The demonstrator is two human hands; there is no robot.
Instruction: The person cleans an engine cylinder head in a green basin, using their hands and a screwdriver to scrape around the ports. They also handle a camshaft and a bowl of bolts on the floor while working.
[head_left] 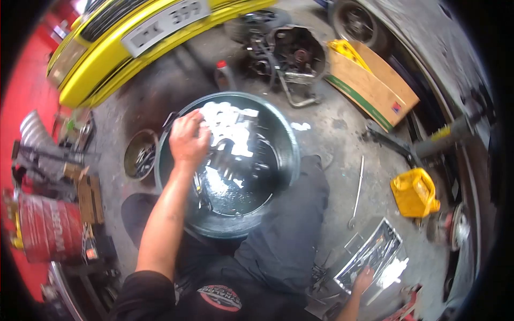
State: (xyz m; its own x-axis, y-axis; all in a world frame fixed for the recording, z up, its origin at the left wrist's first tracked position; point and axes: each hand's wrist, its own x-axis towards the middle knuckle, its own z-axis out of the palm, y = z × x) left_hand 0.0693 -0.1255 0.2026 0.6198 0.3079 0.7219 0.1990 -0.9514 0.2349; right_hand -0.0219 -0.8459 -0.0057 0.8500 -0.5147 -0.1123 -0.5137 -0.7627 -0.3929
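A dark green round tub (294, 155) sits between my knees with dark liquid in its bottom. Over it, my left hand (188, 136) grips the left edge of a shiny, silvery metal casting (230, 128) with channels in its face, part of it washed out by glare. Other metal pieces lie in the tub around and below the casting. At lower right, my right hand (364, 279) reaches into a metal tool tray (395, 235) full of hand tools. Its fingers are small and blurred there, so I cannot tell what they hold.
A bowl of small metal parts (142, 155) stands left of the tub. Beyond are a red-capped bottle (225, 77), an open gearbox housing (300, 53), a cardboard box (369, 85) and a yellow car bumper (107, 75). A long wrench (357, 192) and yellow jug (415, 192) are right.
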